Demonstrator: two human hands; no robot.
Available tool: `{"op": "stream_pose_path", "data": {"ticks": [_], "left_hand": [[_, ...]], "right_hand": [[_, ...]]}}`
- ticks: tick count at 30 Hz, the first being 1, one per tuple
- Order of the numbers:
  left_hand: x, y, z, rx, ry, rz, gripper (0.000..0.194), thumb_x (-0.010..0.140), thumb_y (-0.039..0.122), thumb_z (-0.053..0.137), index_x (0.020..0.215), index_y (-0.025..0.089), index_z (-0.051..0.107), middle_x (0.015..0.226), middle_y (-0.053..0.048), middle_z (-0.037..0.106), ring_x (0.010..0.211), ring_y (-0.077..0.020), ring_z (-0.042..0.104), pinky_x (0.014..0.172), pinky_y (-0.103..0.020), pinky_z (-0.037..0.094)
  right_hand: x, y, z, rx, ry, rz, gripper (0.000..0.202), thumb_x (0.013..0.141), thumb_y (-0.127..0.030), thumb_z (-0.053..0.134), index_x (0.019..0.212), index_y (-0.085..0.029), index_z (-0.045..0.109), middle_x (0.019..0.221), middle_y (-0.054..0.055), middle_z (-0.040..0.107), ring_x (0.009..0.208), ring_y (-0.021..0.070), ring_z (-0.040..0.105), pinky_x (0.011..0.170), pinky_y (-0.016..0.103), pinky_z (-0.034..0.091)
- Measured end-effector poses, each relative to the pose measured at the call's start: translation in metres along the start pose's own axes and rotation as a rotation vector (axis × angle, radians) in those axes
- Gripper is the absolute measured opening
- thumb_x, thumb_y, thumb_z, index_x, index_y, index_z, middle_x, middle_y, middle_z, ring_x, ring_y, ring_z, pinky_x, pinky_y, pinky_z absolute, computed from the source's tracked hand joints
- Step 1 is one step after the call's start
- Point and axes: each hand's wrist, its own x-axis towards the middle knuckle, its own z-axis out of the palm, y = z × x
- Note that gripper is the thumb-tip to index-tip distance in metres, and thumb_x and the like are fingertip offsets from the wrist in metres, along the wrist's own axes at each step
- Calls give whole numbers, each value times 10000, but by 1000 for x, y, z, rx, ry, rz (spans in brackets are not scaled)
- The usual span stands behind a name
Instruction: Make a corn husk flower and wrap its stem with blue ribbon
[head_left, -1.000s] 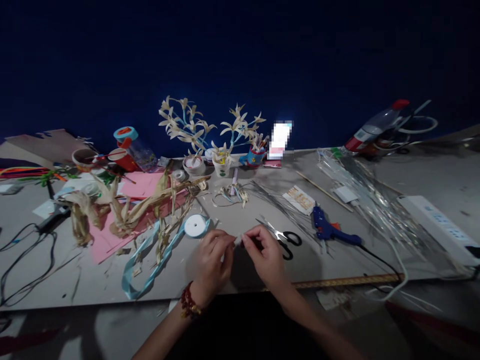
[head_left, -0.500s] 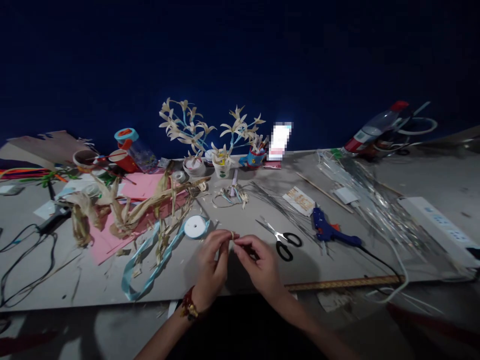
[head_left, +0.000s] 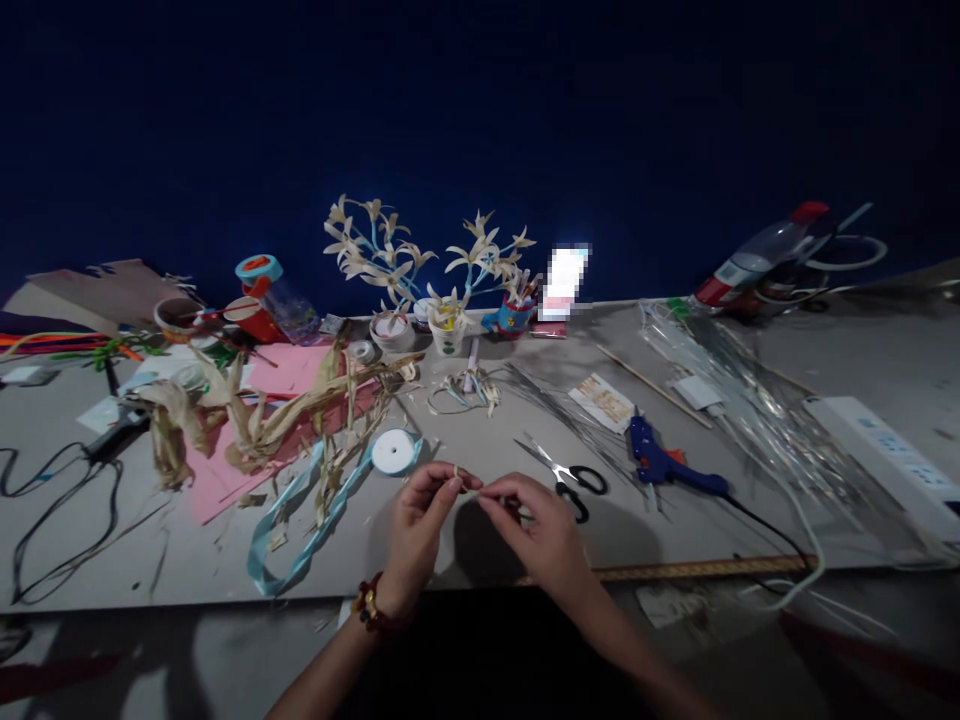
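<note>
My left hand (head_left: 418, 527) pinches a small pale strip of husk (head_left: 468, 490) between thumb and fingers, above the table. From the other side, the fingertips of my right hand (head_left: 541, 532) close on the strip's other end. Its exact shape is too small to make out. Just right of my right hand, scissors (head_left: 559, 467) with black handles lie with blades slightly apart, partly hidden by that hand. A white spool (head_left: 392, 452) with light blue ribbon (head_left: 339, 508) rests behind my left hand. Dried corn husks (head_left: 259, 435) spread over pink paper (head_left: 206, 485) on the left.
Husk flowers (head_left: 375, 255) on blue stems stand in white cups (head_left: 448, 338) at the back. A blue glue gun (head_left: 671, 468), metal wires (head_left: 555, 410), a wooden stick (head_left: 656, 388) and a power strip (head_left: 885, 455) lie rightward. A bottle (head_left: 757, 262) leans at the back right.
My hands have moved slightly apart, my right hand going right and covering part of the scissors' handle. More of the pale strip shows between the fingertips. The view has shifted slightly.
</note>
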Motion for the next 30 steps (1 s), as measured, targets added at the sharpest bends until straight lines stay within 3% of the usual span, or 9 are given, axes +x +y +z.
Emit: {"op": "stream_pose_path", "data": {"ticks": [5,9,12,15,20,23,30], "left_hand": [[-2,-2,-2,-38,-21,25,93,932,266,663,940,176,686,875,-58,762,855,-171,694,832,-305,529],[-2,-7,-2,-105,-32,72,61,946,233,647,971,194,687,901,-50,763,888,-169,680,860,-309,506],[-1,-9,-1,-180,-45,113,48,949,218,642,968,208,685,910,-38,758,907,-166,671,862,-304,494],[0,-9,1,-237,-20,116,37,941,231,654,954,207,679,901,-38,754,901,-166,665,842,-299,486],[5,-6,-1,-353,-1,-2,83,911,261,697,953,217,641,866,-26,753,863,-153,656,823,-285,469],[7,-4,-1,-425,-22,-51,133,887,273,729,934,219,617,837,-18,752,839,-140,652,824,-273,462],[7,-1,0,-547,-18,-138,258,827,275,798,981,235,595,763,3,726,820,-143,635,769,-256,453]], "right_hand": [[1,8,-14,312,-66,296,89,832,-302,725,846,-214,723,785,17,725,713,163,653,659,252,492],[-2,16,-12,501,35,438,182,779,-368,793,812,-206,716,716,-6,679,645,135,604,603,226,468],[-5,17,-6,477,133,362,162,792,-356,786,809,-213,711,725,-5,670,654,140,601,611,235,479],[-5,11,-3,294,179,132,43,850,-265,727,867,-226,724,820,21,696,758,170,644,685,268,507],[-4,3,-9,54,176,-134,164,870,-112,681,959,-242,728,878,36,719,842,190,664,796,317,511],[-5,6,-10,247,148,-85,113,873,-128,691,884,-240,702,830,21,685,799,178,641,733,294,503],[-10,12,3,820,108,281,161,784,-241,826,893,-237,708,803,-12,649,722,127,592,682,233,474]]}}
